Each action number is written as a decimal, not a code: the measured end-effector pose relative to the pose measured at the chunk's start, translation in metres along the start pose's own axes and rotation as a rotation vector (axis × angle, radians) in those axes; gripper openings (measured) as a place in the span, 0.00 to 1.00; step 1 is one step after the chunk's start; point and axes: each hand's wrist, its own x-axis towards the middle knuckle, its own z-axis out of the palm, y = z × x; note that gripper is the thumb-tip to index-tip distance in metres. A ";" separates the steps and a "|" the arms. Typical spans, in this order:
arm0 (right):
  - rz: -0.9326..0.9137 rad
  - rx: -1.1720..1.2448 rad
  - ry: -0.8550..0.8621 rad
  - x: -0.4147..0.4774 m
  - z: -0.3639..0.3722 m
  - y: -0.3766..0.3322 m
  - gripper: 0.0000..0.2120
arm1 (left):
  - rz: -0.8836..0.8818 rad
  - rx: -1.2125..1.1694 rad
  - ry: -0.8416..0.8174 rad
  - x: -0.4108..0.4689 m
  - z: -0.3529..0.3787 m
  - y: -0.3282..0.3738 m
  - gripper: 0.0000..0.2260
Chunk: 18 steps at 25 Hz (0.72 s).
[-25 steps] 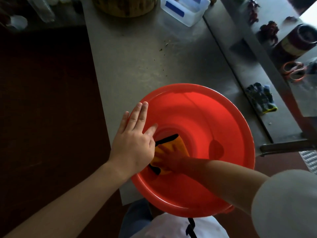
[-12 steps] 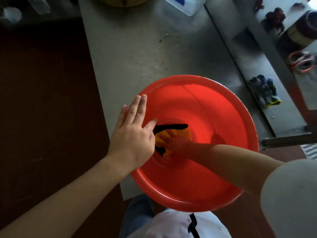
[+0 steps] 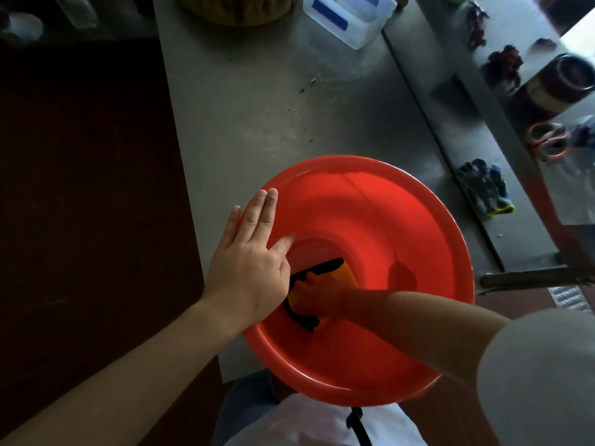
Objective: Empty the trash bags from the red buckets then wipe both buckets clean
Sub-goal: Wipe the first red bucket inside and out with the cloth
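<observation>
One red bucket (image 3: pixel 402 226) stands at the near edge of a grey metal table, seen from above. My left hand (image 3: pixel 251 262) lies flat on its left rim, fingers straight, thumb reaching over the inside. Deep inside, my right hand (image 3: pixel 317 296) presses an orange cloth with a black border (image 3: pixel 344 273) against the bottom and lower left wall. How its fingers lie on the cloth is hard to tell in the red light. No trash bag or second bucket is in view.
The grey table (image 3: pixel 273 107) runs away from me, with small crumbs on it. A white and blue plastic box (image 3: pixel 351 17) and a wooden block (image 3: pixel 238 8) stand at the far end. Dark work gloves (image 3: pixel 483 188) and orange scissors (image 3: pixel 547 141) lie on the right ledge. Dark floor lies left.
My right hand has moved the cloth around the bucket's bottom, from the left side toward the near left wall. My left hand has stayed on the rim.
</observation>
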 end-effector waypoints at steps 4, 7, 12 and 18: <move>0.403 0.316 -0.013 0.008 -0.019 0.037 0.27 | 0.008 -0.013 0.019 0.002 0.003 0.000 0.23; 0.503 0.397 -0.045 0.012 -0.032 0.059 0.23 | 0.008 -0.013 0.034 0.002 0.004 0.000 0.22; 0.418 0.287 -0.168 -0.008 -0.039 0.024 0.22 | 0.005 -0.026 0.039 0.002 0.002 0.001 0.22; 0.270 0.224 -0.338 -0.027 -0.037 -0.020 0.25 | 0.008 -0.050 0.046 0.001 0.002 0.000 0.22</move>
